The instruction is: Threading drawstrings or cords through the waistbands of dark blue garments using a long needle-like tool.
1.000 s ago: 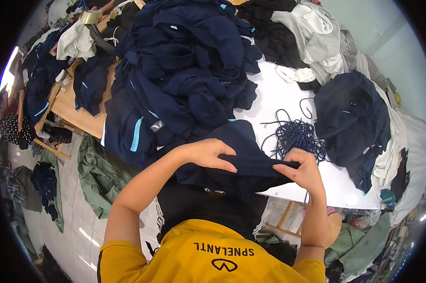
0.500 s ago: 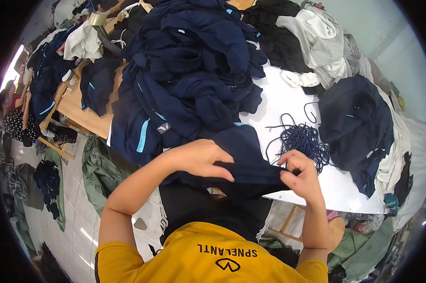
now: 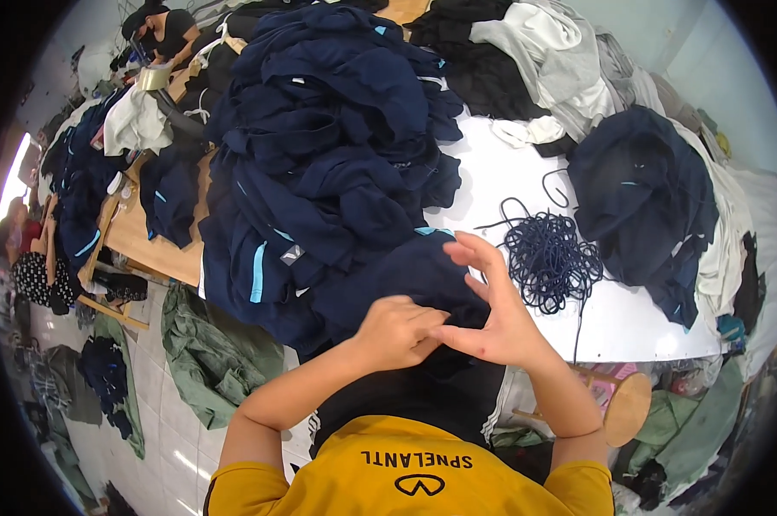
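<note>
My left hand (image 3: 399, 334) is closed, its fingers curled over a navy garment (image 3: 414, 273) at the near edge of the table. Whatever lies inside those fingers is hidden. Close against it, my right hand (image 3: 502, 322) is open with its fingers raised and spread, its thumb reaching to the left fingertips. The garment drapes over the table edge toward my lap and merges into a large navy clothing pile (image 3: 328, 138) with light-blue stripes. Right of my right hand lies a tangled bundle of navy cord (image 3: 552, 262), one strand hanging over the edge.
Another navy garment (image 3: 642, 198) lies at the table's right. Black cloth (image 3: 470, 64) and grey-white cloth (image 3: 543, 43) are heaped behind. A wooden stool (image 3: 627, 408) stands below the right edge. Green fabric (image 3: 216, 353) covers floor at left. A person (image 3: 169, 34) sits far left.
Both hands held the navy fabric stretched between them before. Now they have come together, and the right hand has let go and spread its fingers. The view has shifted slightly.
</note>
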Motion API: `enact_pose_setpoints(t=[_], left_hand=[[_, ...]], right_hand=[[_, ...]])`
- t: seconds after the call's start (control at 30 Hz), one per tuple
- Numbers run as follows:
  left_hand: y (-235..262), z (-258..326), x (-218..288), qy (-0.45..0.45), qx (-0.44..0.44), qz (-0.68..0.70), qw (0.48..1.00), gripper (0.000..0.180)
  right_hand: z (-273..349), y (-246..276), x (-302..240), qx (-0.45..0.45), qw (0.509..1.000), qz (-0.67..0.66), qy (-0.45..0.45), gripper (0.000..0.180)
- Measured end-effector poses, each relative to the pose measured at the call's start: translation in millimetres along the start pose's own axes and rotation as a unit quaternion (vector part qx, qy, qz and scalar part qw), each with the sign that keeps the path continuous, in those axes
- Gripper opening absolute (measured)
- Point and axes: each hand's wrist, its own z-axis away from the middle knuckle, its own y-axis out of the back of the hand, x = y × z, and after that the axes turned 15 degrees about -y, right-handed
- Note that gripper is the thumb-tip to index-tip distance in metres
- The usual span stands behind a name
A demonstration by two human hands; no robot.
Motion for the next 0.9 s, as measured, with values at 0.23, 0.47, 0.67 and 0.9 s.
enact_pose_setpoints(t=[0.23, 0.47, 0.67, 0.9], left_hand=[[120, 13, -17, -0.08, -0.006, -0.292, 0.953, 0.029], [223, 17, -49, -0.069, -0.039, -0.515, 0.854, 0.029], [125, -55, -29, -0.25, -0.007, -0.383, 0.889, 0.019], [27, 29, -51, 0.037, 0.036, -0.142, 0.989, 0.018]], right_hand=[[2, 27, 68, 0.255, 0.929, 0.267, -0.023, 0.094], [18, -37, 76, -0.023, 0.996, 0.091, -0.009, 0.105], [-7, -23, -30, 0.156, 0.931, 0.088, 0.319, 0.088], [10, -11, 18, 0.16, 0.985, 0.061, 0.036, 0.013]])
